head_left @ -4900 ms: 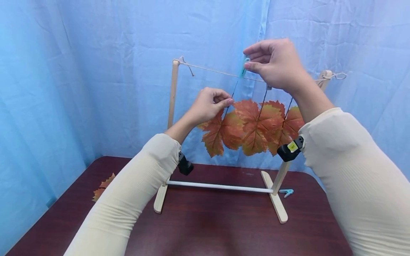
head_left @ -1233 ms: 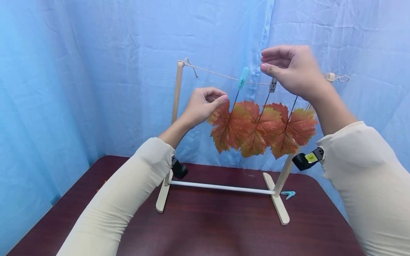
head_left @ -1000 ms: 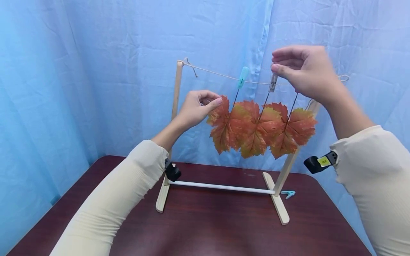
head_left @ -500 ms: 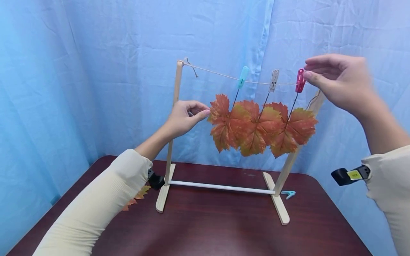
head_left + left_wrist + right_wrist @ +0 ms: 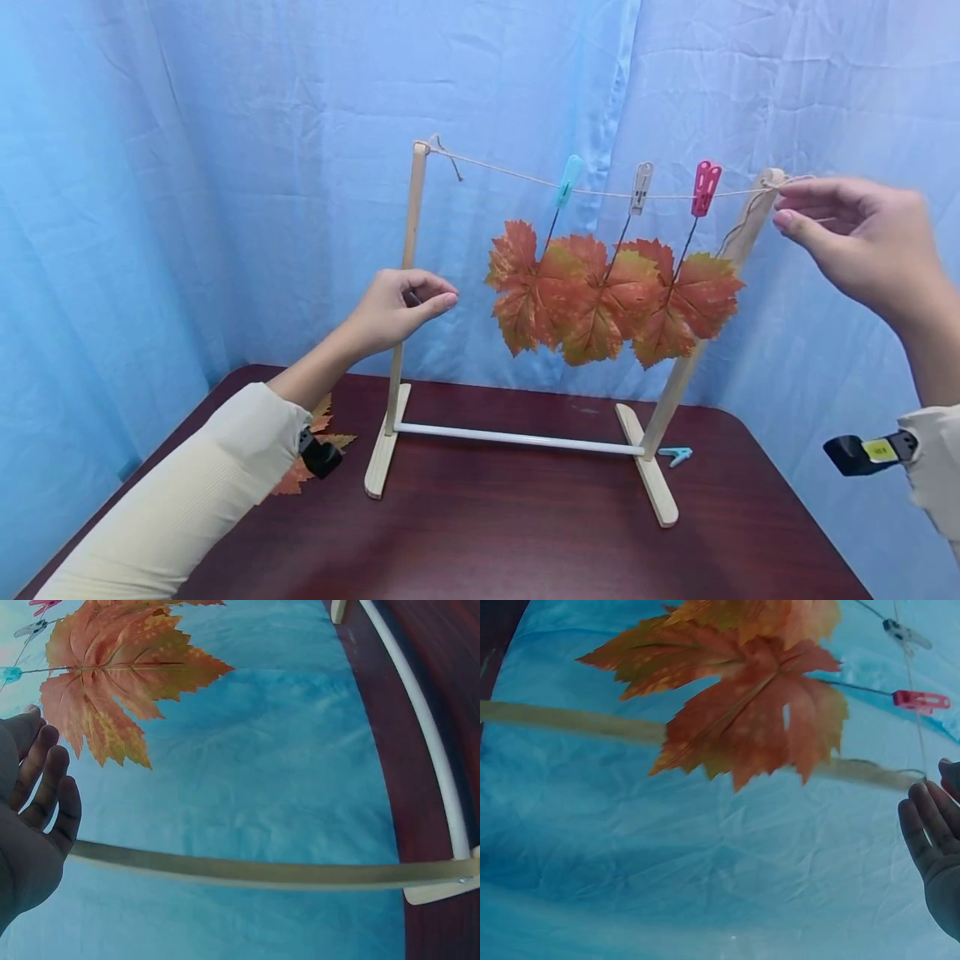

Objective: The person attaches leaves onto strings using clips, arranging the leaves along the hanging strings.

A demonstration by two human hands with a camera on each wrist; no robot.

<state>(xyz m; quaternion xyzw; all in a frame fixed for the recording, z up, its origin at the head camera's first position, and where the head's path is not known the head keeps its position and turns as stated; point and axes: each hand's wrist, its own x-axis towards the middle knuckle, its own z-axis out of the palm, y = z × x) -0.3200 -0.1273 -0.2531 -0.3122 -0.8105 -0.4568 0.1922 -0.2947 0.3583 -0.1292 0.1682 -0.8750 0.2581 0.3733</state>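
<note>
Three orange maple leaves hang by dark stems from a string (image 5: 510, 172). A teal clothespin (image 5: 569, 182) holds the left leaf (image 5: 531, 292), a grey clothespin (image 5: 641, 188) the middle leaf (image 5: 603, 308), and a red clothespin (image 5: 705, 189) the right leaf (image 5: 682, 304). My left hand (image 5: 397, 308) is in front of the left post, its fingers loosely bent and holding nothing, apart from the left leaf. My right hand (image 5: 862, 233) is beside the knotted top of the right post (image 5: 768, 179), fingers loosely bent with nothing between them.
A wooden frame with a white crossbar (image 5: 517, 438) stands on the dark red table (image 5: 510, 525). A loose teal clothespin (image 5: 677, 455) lies by its right foot. Another leaf (image 5: 296, 475) lies on the table, partly behind the left forearm. A blue curtain (image 5: 300, 208) hangs behind.
After the teal clothespin was let go on the string, both hands drew apart: the left down and leftward, the right down and rightward past the red clothespin. The hung leaves barely move.
</note>
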